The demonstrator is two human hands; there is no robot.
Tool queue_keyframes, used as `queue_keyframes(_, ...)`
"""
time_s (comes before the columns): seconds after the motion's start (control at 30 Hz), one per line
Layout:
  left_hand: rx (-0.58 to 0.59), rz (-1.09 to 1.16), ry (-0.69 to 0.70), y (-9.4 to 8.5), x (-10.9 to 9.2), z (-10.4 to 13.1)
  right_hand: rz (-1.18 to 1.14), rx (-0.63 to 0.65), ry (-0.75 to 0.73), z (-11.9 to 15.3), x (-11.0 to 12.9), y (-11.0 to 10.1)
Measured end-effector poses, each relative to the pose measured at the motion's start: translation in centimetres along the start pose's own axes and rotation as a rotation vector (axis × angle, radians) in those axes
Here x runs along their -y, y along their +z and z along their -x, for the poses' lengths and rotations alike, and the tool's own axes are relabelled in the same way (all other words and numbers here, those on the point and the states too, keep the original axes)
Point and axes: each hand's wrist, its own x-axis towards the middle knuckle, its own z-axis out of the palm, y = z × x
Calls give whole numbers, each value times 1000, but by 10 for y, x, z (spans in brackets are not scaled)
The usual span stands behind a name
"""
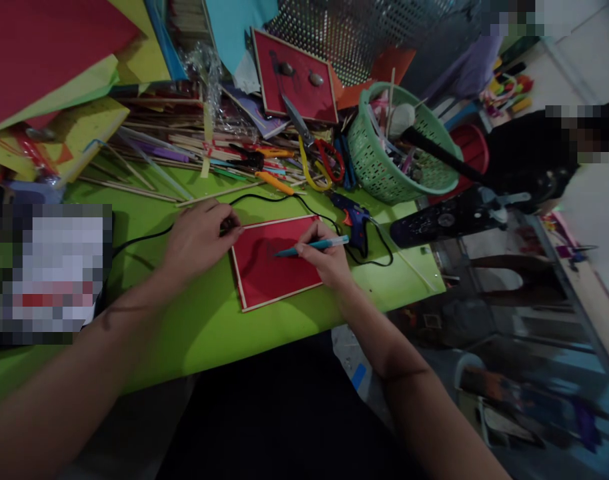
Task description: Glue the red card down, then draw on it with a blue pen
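Observation:
A red board edged with thin pale sticks lies flat on the green table, with faint dark marks in its middle. My right hand grips a teal pen, its tip at those marks, the hand resting over the board's right side. At the upper left corner of the board, my left hand is closed, fingers bent, thumb and forefinger at the stick edge. Just beyond the board's right corner lies a blue glue gun, its black cable looping around behind the board.
Scissors, an orange-handled cutter and wooden sticks crowd the back. A second red board bearing two stones leans there. A green basket and a black cylindrical object stand right. A blurred-out item is left.

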Motion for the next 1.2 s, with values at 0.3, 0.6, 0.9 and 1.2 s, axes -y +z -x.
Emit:
queue_keyframes(0.3, 1, -11, -19, -1, -2, 0, -110, -17, 16, -5, 1, 6)
queue_keyframes(0.6, 10, -13, -15, -1, -3, 0, -22, -10, 1, -5, 1, 10)
queue_keyframes(0.9, 2, -26, -17, -1, -2, 0, 15, 11, 9, -5, 1, 10)
queue_keyframes(1.2, 4, -17, -28, -2, -5, 1, 53, 28, 10, -4, 5, 10)
